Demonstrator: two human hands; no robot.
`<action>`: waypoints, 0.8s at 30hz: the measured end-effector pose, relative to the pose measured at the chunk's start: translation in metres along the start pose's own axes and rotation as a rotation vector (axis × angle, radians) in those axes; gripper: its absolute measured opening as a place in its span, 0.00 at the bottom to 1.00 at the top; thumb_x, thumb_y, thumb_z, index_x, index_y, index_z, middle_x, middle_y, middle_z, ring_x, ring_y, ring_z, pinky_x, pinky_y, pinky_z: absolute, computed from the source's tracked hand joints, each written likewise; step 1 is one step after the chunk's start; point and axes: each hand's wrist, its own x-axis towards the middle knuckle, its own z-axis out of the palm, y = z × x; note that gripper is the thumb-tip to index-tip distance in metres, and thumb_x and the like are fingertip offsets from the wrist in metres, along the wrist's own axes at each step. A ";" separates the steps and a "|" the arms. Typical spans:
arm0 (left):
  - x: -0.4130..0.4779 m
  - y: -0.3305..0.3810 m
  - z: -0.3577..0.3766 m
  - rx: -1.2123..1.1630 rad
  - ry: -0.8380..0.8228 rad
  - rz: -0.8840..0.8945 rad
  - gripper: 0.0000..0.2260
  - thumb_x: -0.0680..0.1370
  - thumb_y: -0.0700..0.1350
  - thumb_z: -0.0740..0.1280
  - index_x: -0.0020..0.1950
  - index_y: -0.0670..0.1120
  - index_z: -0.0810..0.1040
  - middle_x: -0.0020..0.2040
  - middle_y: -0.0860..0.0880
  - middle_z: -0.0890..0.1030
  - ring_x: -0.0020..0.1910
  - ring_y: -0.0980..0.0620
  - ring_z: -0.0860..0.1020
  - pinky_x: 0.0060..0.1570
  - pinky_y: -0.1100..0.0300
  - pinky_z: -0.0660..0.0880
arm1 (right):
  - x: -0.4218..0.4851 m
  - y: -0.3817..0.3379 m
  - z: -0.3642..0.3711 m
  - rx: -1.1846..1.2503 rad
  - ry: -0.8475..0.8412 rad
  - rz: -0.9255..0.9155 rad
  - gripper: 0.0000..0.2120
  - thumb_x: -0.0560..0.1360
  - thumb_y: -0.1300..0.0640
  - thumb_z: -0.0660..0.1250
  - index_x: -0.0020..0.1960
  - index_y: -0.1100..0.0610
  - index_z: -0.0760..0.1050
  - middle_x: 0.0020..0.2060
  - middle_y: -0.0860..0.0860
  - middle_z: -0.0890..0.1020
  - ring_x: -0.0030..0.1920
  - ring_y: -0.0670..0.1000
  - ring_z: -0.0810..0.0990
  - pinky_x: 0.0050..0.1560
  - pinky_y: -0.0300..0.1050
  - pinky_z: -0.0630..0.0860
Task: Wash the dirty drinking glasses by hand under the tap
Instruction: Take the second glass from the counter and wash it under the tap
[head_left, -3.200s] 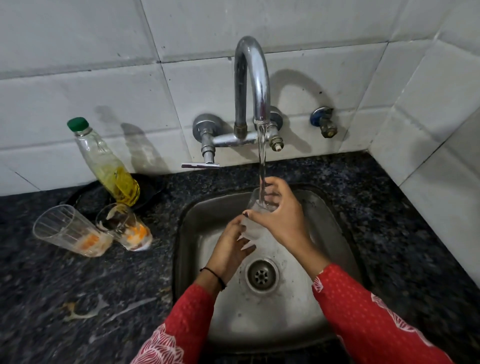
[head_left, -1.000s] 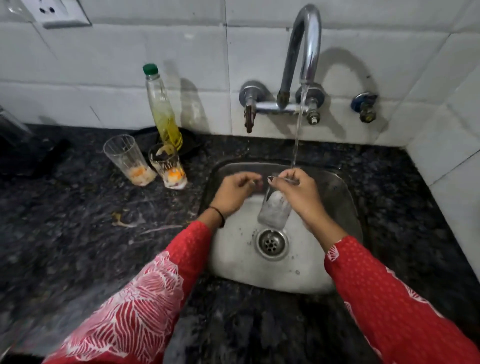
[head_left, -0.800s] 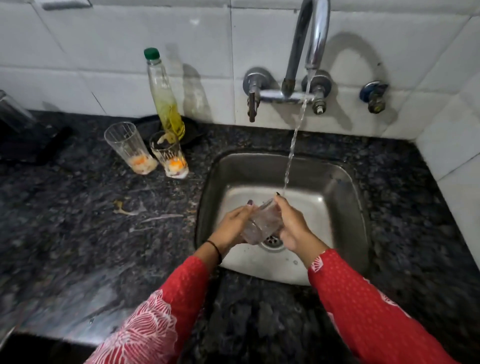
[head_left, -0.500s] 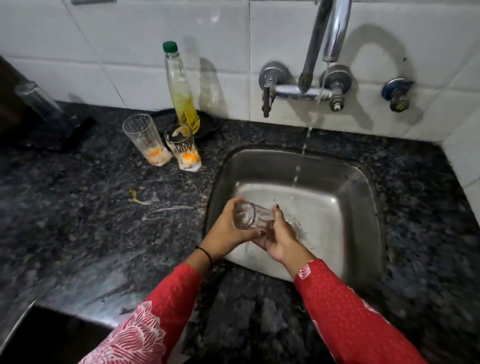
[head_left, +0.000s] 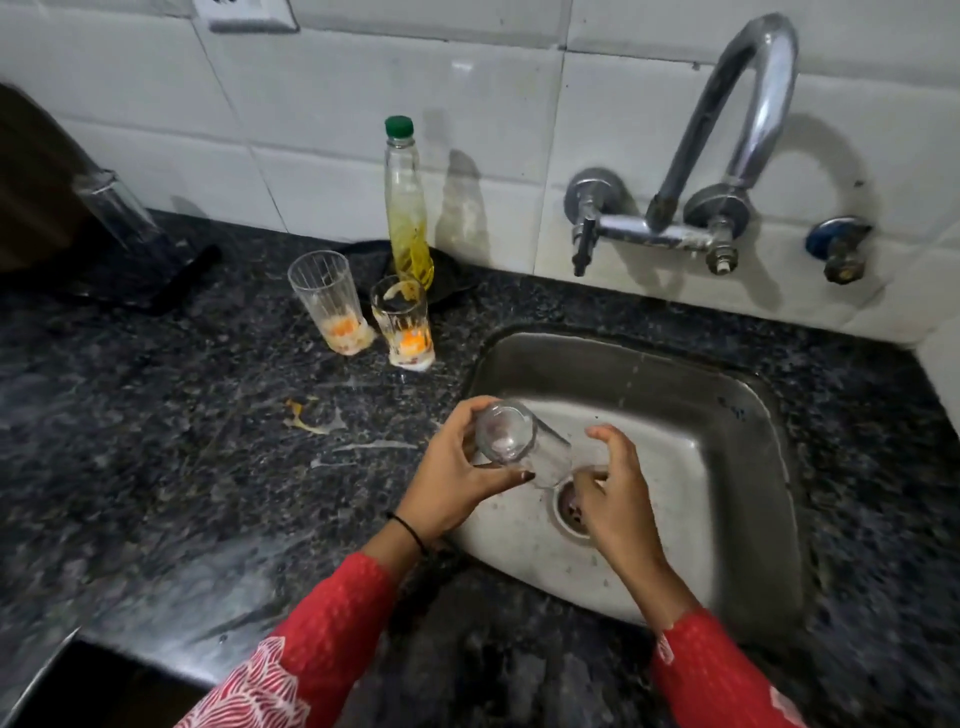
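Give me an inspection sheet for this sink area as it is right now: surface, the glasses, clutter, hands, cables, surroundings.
Surface: dark speckled counter, streaked, with a yellowish smear left of the steel sink.
Job's things: clear glass held tipped on its side over the sink; taller dirty glass and shorter dirty glass upright side by side on the counter, orange residue inside; tap on the wall behind the sink.
Clutter: green-capped bottle of yellow liquid behind the dirty glasses.
Hands: left hand grips the clear glass's base end; right hand at its mouth end, grip unclear.
Cables: nothing seen.
Surroundings: white tiled wall, wall socket, second valve right of the tap.
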 end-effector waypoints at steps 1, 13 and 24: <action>0.002 0.004 -0.008 0.015 -0.018 0.021 0.32 0.64 0.36 0.79 0.63 0.46 0.70 0.60 0.50 0.78 0.59 0.61 0.77 0.59 0.65 0.74 | 0.002 0.000 0.003 -0.151 -0.093 -0.046 0.26 0.75 0.62 0.64 0.71 0.50 0.62 0.72 0.51 0.65 0.62 0.42 0.74 0.58 0.37 0.74; 0.051 0.115 -0.222 0.056 -0.005 0.494 0.27 0.70 0.31 0.73 0.68 0.39 0.69 0.66 0.42 0.73 0.68 0.51 0.72 0.67 0.61 0.69 | 0.060 -0.236 0.132 -0.105 0.245 -0.880 0.35 0.64 0.69 0.71 0.68 0.56 0.65 0.63 0.52 0.72 0.66 0.52 0.70 0.70 0.44 0.64; 0.139 0.063 -0.506 0.035 0.374 0.280 0.25 0.73 0.28 0.67 0.66 0.43 0.68 0.59 0.46 0.75 0.58 0.58 0.76 0.61 0.61 0.73 | 0.173 -0.386 0.419 0.379 -0.252 -0.614 0.30 0.62 0.58 0.77 0.58 0.42 0.69 0.52 0.51 0.83 0.52 0.50 0.83 0.54 0.58 0.79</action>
